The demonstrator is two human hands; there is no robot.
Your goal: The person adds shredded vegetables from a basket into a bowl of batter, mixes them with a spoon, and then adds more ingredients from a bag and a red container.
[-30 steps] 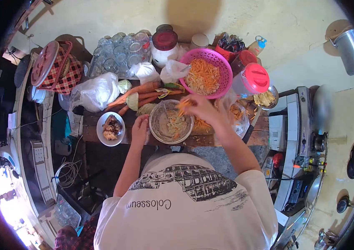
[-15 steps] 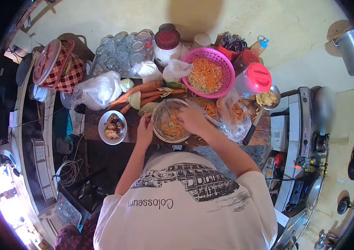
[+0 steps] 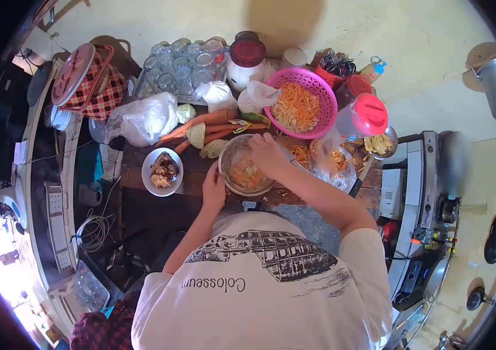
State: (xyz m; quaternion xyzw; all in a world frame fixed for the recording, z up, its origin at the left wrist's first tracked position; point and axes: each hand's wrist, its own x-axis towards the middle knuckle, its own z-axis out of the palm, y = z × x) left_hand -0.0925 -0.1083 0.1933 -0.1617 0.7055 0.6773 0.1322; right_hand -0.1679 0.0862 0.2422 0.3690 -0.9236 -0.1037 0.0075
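Note:
A metal bowl with shredded carrot and pale batter smeared inside sits near the table's front edge. My left hand grips its left rim. Over the bowl's upper right side is my right hand, its fingers curled closed; what they hold is hidden. Behind the bowl lie whole carrots and cut cabbage pieces. Shredded carrot shows just right of my right hand, partly covered by the forearm. To the left stands a white bowl of dark and light brown food.
A pink basket of shredded vegetables stands behind. Glasses on a tray, a red-lidded jar, plastic bags and a pink-lidded pitcher crowd the table. A knife handle lies at right, beside a bag of carrot shreds.
My right hand has moved up toward the bowl's far rim, with its fingers more curled. A spoon visible in the bowl earlier no longer shows. My left hand stays at the rim.

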